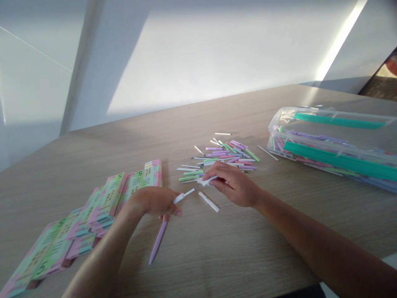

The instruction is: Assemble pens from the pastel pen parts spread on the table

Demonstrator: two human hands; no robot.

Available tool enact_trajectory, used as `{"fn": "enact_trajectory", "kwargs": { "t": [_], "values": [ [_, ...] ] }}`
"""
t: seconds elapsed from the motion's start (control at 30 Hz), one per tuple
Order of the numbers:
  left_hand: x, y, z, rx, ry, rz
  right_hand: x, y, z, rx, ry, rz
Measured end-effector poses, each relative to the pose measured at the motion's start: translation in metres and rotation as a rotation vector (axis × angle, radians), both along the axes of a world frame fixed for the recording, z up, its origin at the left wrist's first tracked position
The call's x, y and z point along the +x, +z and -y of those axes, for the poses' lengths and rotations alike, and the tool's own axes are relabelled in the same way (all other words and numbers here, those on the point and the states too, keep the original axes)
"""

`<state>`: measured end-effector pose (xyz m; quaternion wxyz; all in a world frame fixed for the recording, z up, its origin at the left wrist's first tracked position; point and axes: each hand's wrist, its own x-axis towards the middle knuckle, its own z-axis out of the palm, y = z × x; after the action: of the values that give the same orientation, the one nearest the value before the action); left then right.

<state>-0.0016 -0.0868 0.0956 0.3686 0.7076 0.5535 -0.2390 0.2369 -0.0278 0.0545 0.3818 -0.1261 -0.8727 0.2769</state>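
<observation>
My left hand point(156, 200) is closed around a white pen point(180, 198), whose thin bare tip points right toward my other hand. A white pen part point(206, 181) is pinched in the fingers of my right hand point(234, 183); it nearly meets that tip, and I cannot tell whether they touch. Below my left hand a lilac pen point(158, 244) slants down toward me, its upper end hidden by the fingers. On the table under my right hand lies a clear-and-white pen piece point(209, 201). Just beyond are heaped pen parts and refills point(226, 155) in purple, green, pink and white.
Overlapping pastel boxes point(108, 194) marked "5" run along the left. At the right stands a clear plastic box point(328, 153) with turquoise strips, full of coloured pen parts. A lone white refill point(267, 152) lies beside it. A pale wall borders the wooden table point(248, 248).
</observation>
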Motion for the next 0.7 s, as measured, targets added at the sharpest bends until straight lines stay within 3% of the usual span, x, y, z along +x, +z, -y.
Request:
{"fn": "enact_trajectory", "kwargs": {
  "t": [0.33,0.7],
  "values": [
    [0.006,0.002,-0.001,-0.016,0.004,-0.017,-0.003,-0.002,0.003,0.035,0.001,0.024],
    [0.017,0.005,0.000,-0.021,0.007,-0.028,-0.018,-0.009,0.025,0.124,0.002,0.232]
  ]
}}
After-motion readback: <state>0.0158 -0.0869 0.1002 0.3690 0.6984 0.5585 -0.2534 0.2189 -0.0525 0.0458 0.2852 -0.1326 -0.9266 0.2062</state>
